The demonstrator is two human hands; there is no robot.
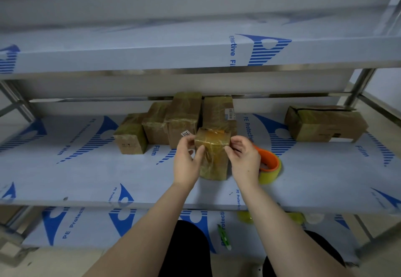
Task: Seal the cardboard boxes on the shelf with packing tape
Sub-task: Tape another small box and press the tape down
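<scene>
Gripping the upright box (213, 157): left hand (185, 163), right hand (245, 161).

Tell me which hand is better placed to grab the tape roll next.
Probably the right hand. The tape roll lies on the shelf just beside it, right of the small box both hands hold. The left hand is on the box's far side and would have to cross over.

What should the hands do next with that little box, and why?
Probably rub the tape flat on the box. The left hand and right hand grip its sides with thumbs on its front, shiny tape already wraps it, and the tape roll lies on the shelf beside it.
</scene>
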